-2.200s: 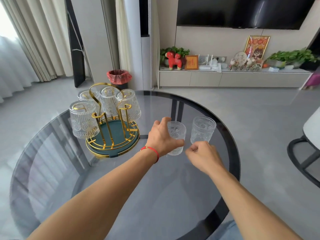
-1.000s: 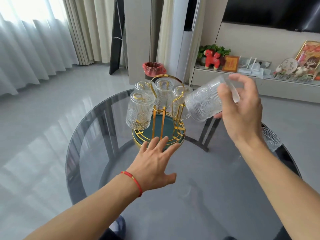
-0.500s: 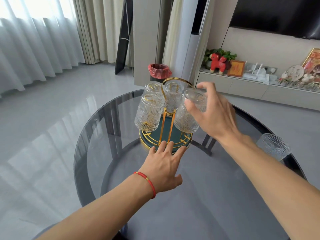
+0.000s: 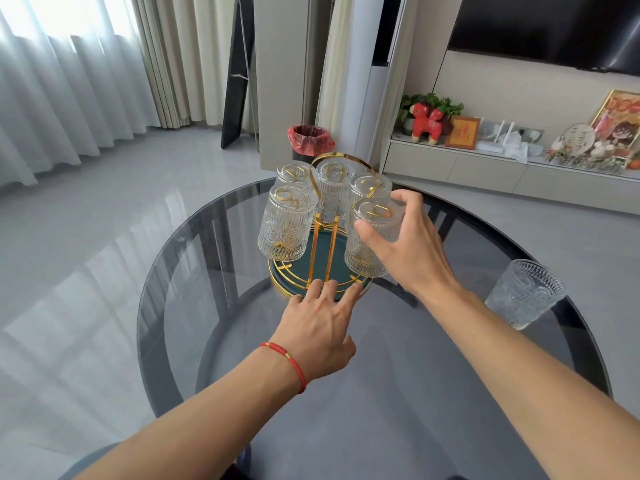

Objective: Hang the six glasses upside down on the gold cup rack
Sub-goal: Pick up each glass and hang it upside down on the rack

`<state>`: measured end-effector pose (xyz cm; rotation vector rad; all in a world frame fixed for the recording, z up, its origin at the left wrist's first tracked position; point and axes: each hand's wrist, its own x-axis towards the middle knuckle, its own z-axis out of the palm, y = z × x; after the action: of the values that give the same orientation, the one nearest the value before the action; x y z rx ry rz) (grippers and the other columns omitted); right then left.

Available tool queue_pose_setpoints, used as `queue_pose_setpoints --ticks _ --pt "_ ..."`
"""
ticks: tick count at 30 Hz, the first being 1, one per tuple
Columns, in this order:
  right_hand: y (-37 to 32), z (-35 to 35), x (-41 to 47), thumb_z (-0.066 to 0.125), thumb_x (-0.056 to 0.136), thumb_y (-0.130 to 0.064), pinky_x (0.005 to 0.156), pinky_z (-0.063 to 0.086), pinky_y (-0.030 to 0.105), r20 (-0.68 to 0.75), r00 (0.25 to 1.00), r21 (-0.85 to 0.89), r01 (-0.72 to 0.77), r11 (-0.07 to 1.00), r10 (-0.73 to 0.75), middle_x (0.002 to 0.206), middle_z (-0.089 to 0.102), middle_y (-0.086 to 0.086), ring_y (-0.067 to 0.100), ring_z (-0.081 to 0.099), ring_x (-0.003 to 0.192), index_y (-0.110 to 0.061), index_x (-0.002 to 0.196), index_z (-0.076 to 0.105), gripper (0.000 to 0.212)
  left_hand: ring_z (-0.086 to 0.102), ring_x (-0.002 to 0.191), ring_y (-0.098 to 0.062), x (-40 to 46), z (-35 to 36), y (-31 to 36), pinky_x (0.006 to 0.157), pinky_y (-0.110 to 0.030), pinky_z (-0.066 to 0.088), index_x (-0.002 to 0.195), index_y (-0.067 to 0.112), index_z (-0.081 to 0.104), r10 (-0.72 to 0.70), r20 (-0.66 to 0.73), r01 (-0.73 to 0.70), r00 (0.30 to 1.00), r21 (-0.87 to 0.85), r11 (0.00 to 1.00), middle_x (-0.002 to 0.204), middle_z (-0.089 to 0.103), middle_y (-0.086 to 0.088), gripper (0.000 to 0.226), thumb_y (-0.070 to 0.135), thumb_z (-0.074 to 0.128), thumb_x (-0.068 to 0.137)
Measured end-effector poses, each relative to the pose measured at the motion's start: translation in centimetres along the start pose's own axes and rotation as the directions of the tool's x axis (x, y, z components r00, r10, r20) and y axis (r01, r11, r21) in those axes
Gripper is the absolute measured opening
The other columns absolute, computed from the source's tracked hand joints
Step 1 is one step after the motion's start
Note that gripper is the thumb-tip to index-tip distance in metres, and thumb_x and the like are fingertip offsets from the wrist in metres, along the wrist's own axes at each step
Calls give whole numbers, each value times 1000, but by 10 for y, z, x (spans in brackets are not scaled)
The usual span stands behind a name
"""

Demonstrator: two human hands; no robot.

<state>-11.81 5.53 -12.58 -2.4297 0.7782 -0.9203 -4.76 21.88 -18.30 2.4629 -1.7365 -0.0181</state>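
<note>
The far side of the gold cup rack [image 4: 322, 251] is screened by its own glasses, so how the rear prongs carry theirs is hard to make out, and the right edge of the near right glass [image 4: 369, 237] is covered by the right hand [image 4: 412, 247]. Five ribbed glasses hang on the rack just above the middle of the frame, each with its long axis upright, base up and mouth down towards the green tray [image 4: 304, 271]: the near left glass [image 4: 285, 225], three behind it, and the near right one. The right hand reaches in from the lower right, thumb and fingers curved around the upper part of the near right glass; whether they press it or have just loosened cannot be told. The left hand [image 4: 318, 332], with a red cord bracelet [image 4: 287, 363] at the wrist, lies spread with straight fingers, its fingertips [image 4: 329, 287] touching the tray's near rim. The sixth glass [image 4: 524, 294] stands mouth up, apart from the rack, near the right edge of the round glass table [image 4: 207, 271], at the frame's right middle.
</note>
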Motion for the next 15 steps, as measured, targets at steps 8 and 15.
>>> queue_pose_setpoints --ticks 8,15 --pt "29 -29 -44 63 94 -54 98 52 46 81 996 -36 -39 999 42 141 57 3 20 58 123 -24 148 36 67 58 114 -26 -1 -4 7 89 -38 53 137 19 53 10 -266 -73 964 -227 971 124 63 -5 46 30 60 93" --pt "103 -80 -94 73 83 -9 93 43 42 -177 983 -239 -82 968 39 108 64 9 37 57 105 -10 116 65 34 58 122 -14 -8 -7 34 103 -34 52 136 24 60 17 -325 -197 945 -530 825 133 65 4 49 24 66 87"
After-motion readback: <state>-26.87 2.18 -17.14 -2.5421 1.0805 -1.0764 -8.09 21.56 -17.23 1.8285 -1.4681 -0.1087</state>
